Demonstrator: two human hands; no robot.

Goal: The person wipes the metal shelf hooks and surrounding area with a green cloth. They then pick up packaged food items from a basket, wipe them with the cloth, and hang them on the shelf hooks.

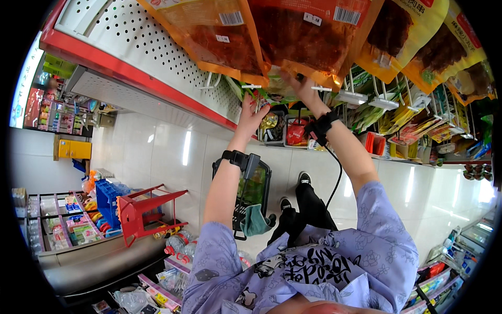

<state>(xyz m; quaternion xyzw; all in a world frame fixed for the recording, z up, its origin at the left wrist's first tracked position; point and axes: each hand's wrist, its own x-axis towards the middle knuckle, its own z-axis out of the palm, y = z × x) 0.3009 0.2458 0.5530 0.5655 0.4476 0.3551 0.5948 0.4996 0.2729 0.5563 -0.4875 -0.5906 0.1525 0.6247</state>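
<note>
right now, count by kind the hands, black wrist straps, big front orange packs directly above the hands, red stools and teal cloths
Hands: 2, left hand and right hand
Black wrist straps: 2
Big orange packs: 2
Red stool: 1
Teal cloth: 1
Total: 8

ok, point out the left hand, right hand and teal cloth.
Left hand (250,118): head view, middle of hand.
Right hand (304,91): head view, middle of hand.
Teal cloth (254,221): head view, visible middle.

White shelving (125,39) with hooks (384,102) carries hanging orange packets (314,44).
</note>
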